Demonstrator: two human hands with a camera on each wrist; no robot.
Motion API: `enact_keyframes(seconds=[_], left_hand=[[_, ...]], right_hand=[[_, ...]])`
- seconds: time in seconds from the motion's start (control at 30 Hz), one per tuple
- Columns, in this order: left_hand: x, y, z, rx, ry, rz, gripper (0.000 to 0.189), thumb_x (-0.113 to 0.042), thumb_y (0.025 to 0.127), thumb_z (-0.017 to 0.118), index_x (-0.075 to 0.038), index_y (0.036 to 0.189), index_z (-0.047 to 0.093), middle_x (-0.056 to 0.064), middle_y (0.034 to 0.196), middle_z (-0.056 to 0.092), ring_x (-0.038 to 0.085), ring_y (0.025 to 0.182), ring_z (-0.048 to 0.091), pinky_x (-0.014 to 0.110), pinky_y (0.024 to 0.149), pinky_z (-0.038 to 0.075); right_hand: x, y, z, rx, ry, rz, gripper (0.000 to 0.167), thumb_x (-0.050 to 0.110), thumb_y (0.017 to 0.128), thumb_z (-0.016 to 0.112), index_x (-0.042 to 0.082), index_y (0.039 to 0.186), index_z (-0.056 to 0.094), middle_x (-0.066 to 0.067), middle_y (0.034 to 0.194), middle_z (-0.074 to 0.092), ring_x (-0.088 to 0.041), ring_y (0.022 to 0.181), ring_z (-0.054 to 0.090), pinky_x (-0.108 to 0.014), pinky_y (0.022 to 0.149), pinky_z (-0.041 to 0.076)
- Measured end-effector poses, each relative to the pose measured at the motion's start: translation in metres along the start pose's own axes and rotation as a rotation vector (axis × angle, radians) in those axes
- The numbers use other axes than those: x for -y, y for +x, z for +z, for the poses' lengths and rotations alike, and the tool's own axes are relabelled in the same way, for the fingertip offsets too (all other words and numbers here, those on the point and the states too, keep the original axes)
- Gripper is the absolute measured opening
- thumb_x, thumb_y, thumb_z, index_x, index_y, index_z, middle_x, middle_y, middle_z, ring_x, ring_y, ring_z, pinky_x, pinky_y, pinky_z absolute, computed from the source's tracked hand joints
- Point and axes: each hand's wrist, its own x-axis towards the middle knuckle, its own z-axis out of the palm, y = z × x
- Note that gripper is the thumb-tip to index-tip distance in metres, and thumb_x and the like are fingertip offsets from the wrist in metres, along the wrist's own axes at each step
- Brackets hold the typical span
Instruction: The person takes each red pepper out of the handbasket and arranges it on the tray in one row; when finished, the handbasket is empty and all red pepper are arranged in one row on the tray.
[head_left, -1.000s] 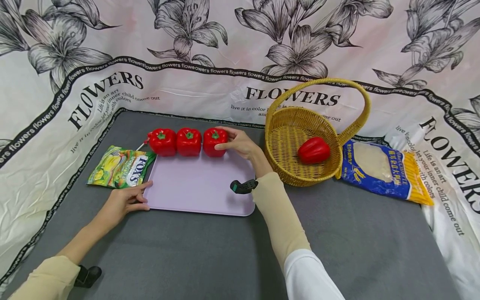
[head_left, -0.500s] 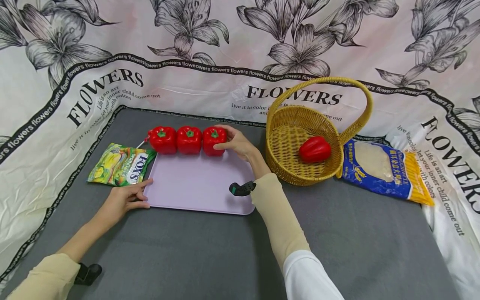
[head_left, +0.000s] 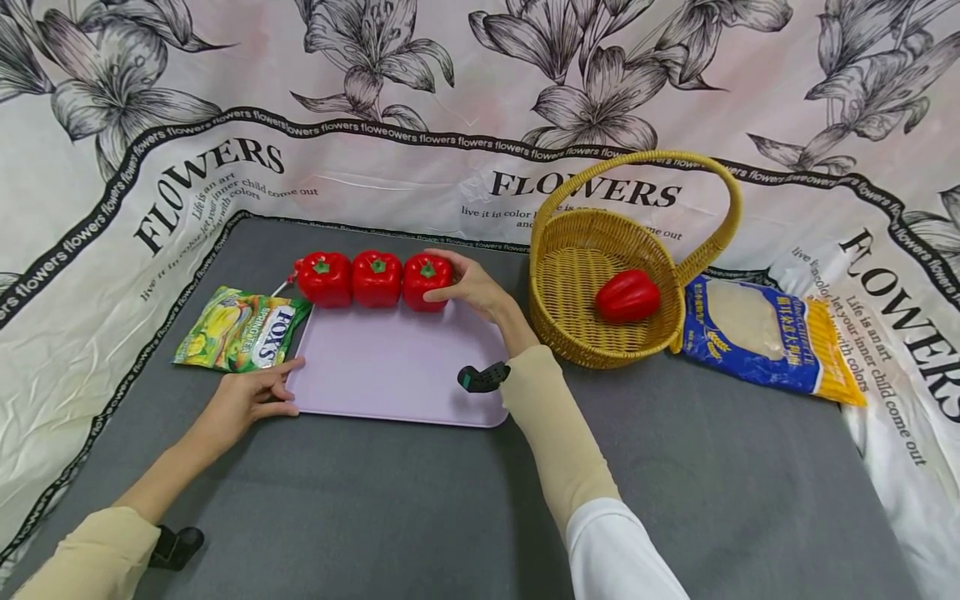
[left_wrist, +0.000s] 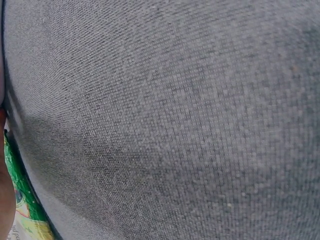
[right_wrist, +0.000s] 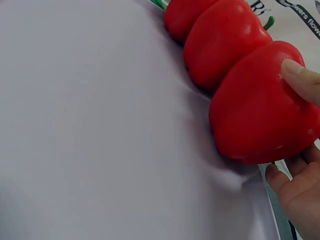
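In the head view, three red bell peppers stand in a row along the far edge of a lilac tray: the left one, the middle one and the right one. My right hand grips the right pepper, thumb in front and fingers behind, as the right wrist view of that pepper shows too. My left hand holds the tray's left edge near its front corner, fingertips and thumb on the rim. The left wrist view shows mostly grey cloth.
Left of the tray lies a green and yellow FOX'S packet, beside a thin white stick with red at its end. A yellow wicker basket with one red bell pepper stands right, next to a blue and yellow bag.
The right pepper has shifted very slightly left in my right hand's grip, closer to the middle pepper. The left hand stays on the tray, and the view tilts a little.
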Motion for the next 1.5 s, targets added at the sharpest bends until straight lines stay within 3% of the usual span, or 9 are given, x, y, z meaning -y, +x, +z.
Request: enact_keyframes(seconds=[0.37,0.57,0.73,0.83,0.97,1.07,1.2,1.37,1.5], left_hand=[[-0.003,0.004,0.001,0.004,0.010,0.002,0.026,0.004,0.066,0.082,-0.012,0.071,0.063,0.023,0.125,0.059,0.039,0.104,0.062,0.002,0.077,0.043],[-0.003,0.004,0.001,0.015,0.015,-0.003,0.026,0.006,0.066,0.082,-0.011,0.072,0.063,0.024,0.126,0.058,0.040,0.106,0.060,0.002,0.077,0.042],[-0.002,0.004,0.001,0.021,0.027,-0.015,0.026,0.006,0.067,0.081,-0.012,0.072,0.063,0.024,0.127,0.058,0.038,0.107,0.060,0.003,0.078,0.043],[-0.002,0.003,0.001,0.013,0.027,-0.003,0.023,0.006,0.066,0.081,-0.010,0.073,0.066,0.024,0.126,0.058,0.030,0.098,0.065,0.003,0.077,0.043],[-0.002,0.001,0.001,-0.005,0.014,0.032,0.028,0.007,0.065,0.081,0.002,0.090,0.071,0.024,0.123,0.061,0.010,0.080,0.066,0.002,0.074,0.044],[0.000,-0.001,0.001,-0.009,0.012,0.040,0.037,0.008,0.065,0.081,0.006,0.101,0.070,0.024,0.122,0.061,0.003,0.077,0.064,0.002,0.074,0.044],[0.001,-0.003,0.001,-0.005,0.021,0.029,0.029,0.009,0.065,0.081,0.003,0.092,0.071,0.024,0.125,0.059,-0.001,0.080,0.063,0.002,0.076,0.043],[0.001,-0.003,0.002,-0.004,0.022,0.018,0.022,0.008,0.065,0.081,-0.002,0.083,0.071,0.024,0.126,0.058,0.000,0.083,0.063,0.002,0.076,0.043],[0.001,-0.004,0.002,-0.002,0.021,0.020,0.022,0.008,0.065,0.081,-0.006,0.078,0.070,0.024,0.126,0.058,0.000,0.085,0.063,0.003,0.075,0.044]], right_hand=[[-0.002,-0.005,-0.009,0.031,-0.034,-0.047,0.077,-0.008,0.078,0.073,0.014,0.145,0.041,-0.007,0.142,0.047,-0.021,0.129,0.043,-0.035,0.105,0.040],[-0.002,-0.009,-0.015,0.050,-0.022,-0.096,0.077,-0.010,0.079,0.071,0.008,0.146,0.037,-0.005,0.147,0.042,-0.018,0.135,0.037,-0.031,0.111,0.031],[-0.003,-0.014,-0.021,0.052,-0.001,-0.134,0.076,-0.014,0.079,0.068,0.003,0.146,0.035,-0.010,0.152,0.035,-0.017,0.139,0.031,-0.028,0.114,0.025],[-0.002,-0.017,-0.023,0.041,-0.004,-0.142,0.074,-0.014,0.080,0.068,0.003,0.145,0.037,-0.013,0.152,0.034,-0.017,0.139,0.031,-0.029,0.114,0.025],[-0.001,-0.020,-0.023,0.035,-0.006,-0.169,0.070,-0.013,0.082,0.066,0.004,0.144,0.039,-0.012,0.149,0.040,-0.018,0.138,0.034,-0.036,0.116,0.021],[0.001,-0.024,-0.023,0.036,-0.008,-0.188,0.067,-0.011,0.084,0.065,0.003,0.144,0.039,-0.010,0.147,0.042,-0.022,0.139,0.032,-0.041,0.117,0.017],[0.005,-0.033,-0.025,0.020,-0.013,-0.201,0.064,-0.008,0.086,0.064,0.003,0.144,0.039,-0.011,0.148,0.041,-0.026,0.140,0.029,-0.043,0.117,0.016],[0.008,-0.047,-0.030,0.020,-0.024,-0.230,0.061,-0.005,0.088,0.064,0.002,0.143,0.039,-0.009,0.147,0.042,-0.021,0.139,0.033,-0.044,0.116,0.019],[0.013,-0.062,-0.034,0.035,-0.033,-0.261,0.057,-0.003,0.091,0.061,0.001,0.143,0.040,-0.010,0.147,0.042,-0.019,0.138,0.034,-0.037,0.115,0.024]])
